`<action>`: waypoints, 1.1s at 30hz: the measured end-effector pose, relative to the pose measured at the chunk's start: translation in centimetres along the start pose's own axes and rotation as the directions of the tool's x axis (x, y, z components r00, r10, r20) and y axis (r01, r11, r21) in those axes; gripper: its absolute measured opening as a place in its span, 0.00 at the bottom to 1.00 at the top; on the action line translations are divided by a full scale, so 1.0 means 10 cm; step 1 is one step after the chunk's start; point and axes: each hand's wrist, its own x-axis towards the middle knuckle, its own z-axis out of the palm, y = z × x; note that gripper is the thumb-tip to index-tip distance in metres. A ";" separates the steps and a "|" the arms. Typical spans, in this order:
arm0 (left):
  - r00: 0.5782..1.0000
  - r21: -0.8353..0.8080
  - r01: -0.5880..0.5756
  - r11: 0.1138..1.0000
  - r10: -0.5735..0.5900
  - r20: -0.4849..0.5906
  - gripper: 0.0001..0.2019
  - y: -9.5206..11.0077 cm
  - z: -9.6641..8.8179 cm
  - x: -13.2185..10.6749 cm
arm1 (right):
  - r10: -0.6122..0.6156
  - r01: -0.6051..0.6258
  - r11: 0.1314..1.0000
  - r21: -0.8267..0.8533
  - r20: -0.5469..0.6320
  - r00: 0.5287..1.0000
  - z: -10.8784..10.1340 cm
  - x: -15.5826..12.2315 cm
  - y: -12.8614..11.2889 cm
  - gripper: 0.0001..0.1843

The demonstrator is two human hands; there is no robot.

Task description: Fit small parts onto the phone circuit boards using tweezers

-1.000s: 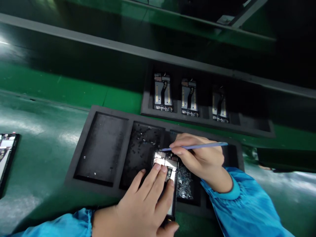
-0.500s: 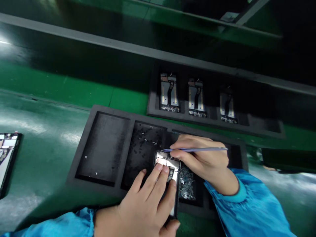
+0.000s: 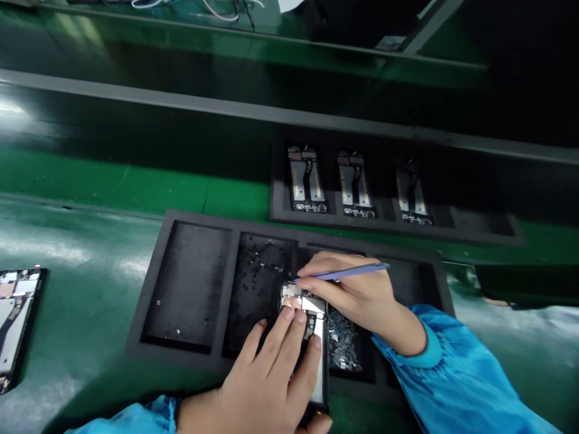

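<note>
My left hand [image 3: 266, 380] lies over an opened phone [image 3: 320, 380], its fingers pressed on the inner parts and its thumb at the lower right edge. Pinched in my right hand [image 3: 357, 295] is a slim purple pair of tweezers [image 3: 362, 270]. Their tip touches or hovers just over the phone's top edge; I cannot tell which. The phone is over a black compartment tray [image 3: 228, 277], tilted slightly. Small dark bits lie in the second compartment, and a heap of shiny scraps [image 3: 344, 343] lies beside the phone.
Behind, a second dark tray [image 3: 280, 215] holds three opened phones [image 3: 307, 181] in separate slots. Another opened phone [image 3: 15, 319] lies on the green table [image 3: 90, 289] at the far left. A dark flat object [image 3: 529, 286] is at the right.
The whole view has shifted, so the scene sits slightly lower. The tweezers' back end is tilted up a little more. Both hands keep their hold.
</note>
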 end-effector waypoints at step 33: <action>0.996 0.135 -0.087 0.987 0.090 -0.015 0.24 -0.03 0.00 -0.04 | 0.267 -0.268 0.922 0.279 0.042 0.963 0.13 0.02 0.01 0.09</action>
